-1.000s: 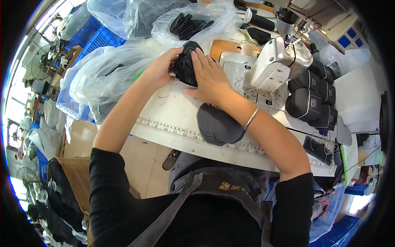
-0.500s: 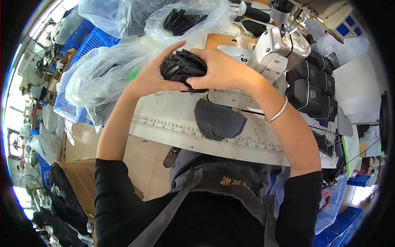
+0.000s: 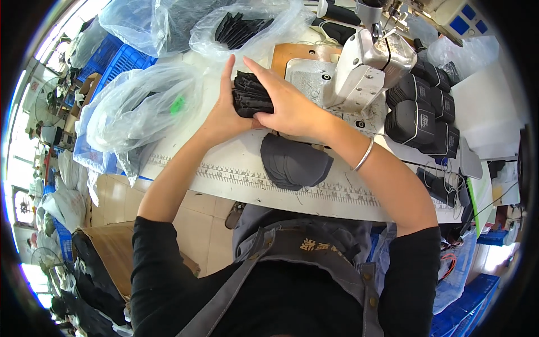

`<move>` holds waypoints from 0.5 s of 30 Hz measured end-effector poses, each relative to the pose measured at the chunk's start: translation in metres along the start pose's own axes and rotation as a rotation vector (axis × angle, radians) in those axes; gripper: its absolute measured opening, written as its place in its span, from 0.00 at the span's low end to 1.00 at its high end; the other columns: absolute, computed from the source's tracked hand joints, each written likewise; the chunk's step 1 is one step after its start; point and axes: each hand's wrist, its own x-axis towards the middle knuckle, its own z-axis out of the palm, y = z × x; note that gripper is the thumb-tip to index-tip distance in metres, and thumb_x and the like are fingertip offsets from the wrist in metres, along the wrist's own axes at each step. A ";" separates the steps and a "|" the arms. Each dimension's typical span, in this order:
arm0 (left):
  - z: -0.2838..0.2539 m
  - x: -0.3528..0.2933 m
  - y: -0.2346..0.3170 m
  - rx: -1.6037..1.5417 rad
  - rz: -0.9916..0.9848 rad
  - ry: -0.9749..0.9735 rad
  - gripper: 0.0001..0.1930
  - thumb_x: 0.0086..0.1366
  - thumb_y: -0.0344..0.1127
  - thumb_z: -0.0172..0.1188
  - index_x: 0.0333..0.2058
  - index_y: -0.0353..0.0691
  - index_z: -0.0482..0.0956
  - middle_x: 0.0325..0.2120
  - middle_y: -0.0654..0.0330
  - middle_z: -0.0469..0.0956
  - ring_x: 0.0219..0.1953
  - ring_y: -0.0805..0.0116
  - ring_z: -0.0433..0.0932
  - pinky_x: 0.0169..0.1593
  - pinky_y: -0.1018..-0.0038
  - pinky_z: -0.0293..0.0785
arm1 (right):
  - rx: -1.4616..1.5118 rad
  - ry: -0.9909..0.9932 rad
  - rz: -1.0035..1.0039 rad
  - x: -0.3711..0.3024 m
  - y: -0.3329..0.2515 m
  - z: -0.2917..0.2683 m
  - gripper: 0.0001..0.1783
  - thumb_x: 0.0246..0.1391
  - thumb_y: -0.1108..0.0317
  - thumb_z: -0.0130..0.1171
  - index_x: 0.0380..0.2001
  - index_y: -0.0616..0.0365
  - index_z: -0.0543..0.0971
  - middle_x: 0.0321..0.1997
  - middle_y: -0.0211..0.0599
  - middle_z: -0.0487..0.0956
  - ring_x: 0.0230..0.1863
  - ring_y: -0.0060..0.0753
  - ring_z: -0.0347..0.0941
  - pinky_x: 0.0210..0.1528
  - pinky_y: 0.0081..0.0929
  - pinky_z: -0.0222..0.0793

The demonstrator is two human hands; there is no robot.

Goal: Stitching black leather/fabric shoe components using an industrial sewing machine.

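Note:
Between my two hands is a bundle of black fabric pieces (image 3: pixel 251 94), stacked in layers with their edges showing. My left hand (image 3: pixel 224 112) presses the bundle from its left side, thumb underneath at the near edge. My right hand (image 3: pixel 289 106) closes on it from the right, and the two thumbs meet close together. Just nearer to me, a fanned stack of dark grey curved fabric pieces (image 3: pixel 295 162) lies on the white table (image 3: pixel 236 188), over its printed ruler strip. Right of my hands stands a white sewing machine (image 3: pixel 359 78).
Clear plastic bags (image 3: pixel 140 112) cover the table's left side; another bag (image 3: pixel 196 42) at the back holds more black pieces (image 3: pixel 238 31). Tied stacks of black pieces (image 3: pixel 410 123) stand right of the machine. A blue crate (image 3: pixel 126 62) and a cardboard box (image 3: pixel 104 253) are at the left.
My hands have pressed closer together around the black bundle, which looks narrower and more even. My left fingers have straightened upward. The grey stack stays on the table.

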 end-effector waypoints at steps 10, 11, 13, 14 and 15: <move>0.027 -0.047 0.041 -1.110 -0.223 -0.411 0.60 0.34 0.41 0.72 0.60 0.39 0.37 0.56 0.53 0.54 0.57 0.62 0.57 0.59 0.68 0.53 | 0.442 -0.298 0.193 -0.049 -0.056 -0.062 0.47 0.32 0.76 0.61 0.59 0.58 0.52 0.50 0.38 0.65 0.50 0.28 0.62 0.55 0.25 0.55; 0.040 -0.048 0.049 -1.150 -0.190 -0.366 0.59 0.35 0.37 0.72 0.60 0.40 0.38 0.56 0.54 0.54 0.58 0.62 0.57 0.59 0.68 0.53 | 0.446 -0.289 0.207 -0.058 -0.058 -0.064 0.47 0.32 0.76 0.61 0.59 0.58 0.52 0.50 0.38 0.65 0.50 0.28 0.62 0.55 0.25 0.55; 0.060 -0.050 0.057 -1.188 -0.173 -0.354 0.56 0.35 0.28 0.68 0.61 0.42 0.38 0.55 0.55 0.56 0.57 0.63 0.58 0.59 0.68 0.53 | 0.302 -0.157 0.104 -0.077 -0.068 -0.066 0.46 0.33 0.72 0.63 0.57 0.62 0.52 0.50 0.43 0.65 0.50 0.34 0.64 0.49 0.25 0.62; 0.066 -0.051 0.060 -1.234 -0.195 -0.369 0.53 0.37 0.26 0.63 0.61 0.43 0.39 0.55 0.55 0.57 0.57 0.62 0.59 0.59 0.69 0.53 | 0.297 -0.100 0.124 -0.089 -0.071 -0.065 0.47 0.32 0.69 0.65 0.57 0.61 0.53 0.52 0.41 0.63 0.51 0.35 0.62 0.49 0.28 0.62; 0.072 -0.053 0.065 -1.250 -0.206 -0.382 0.53 0.37 0.26 0.63 0.61 0.43 0.39 0.55 0.55 0.57 0.57 0.62 0.59 0.59 0.69 0.53 | 0.296 -0.096 0.146 -0.100 -0.076 -0.066 0.47 0.32 0.69 0.65 0.57 0.61 0.53 0.52 0.41 0.63 0.51 0.35 0.62 0.49 0.28 0.62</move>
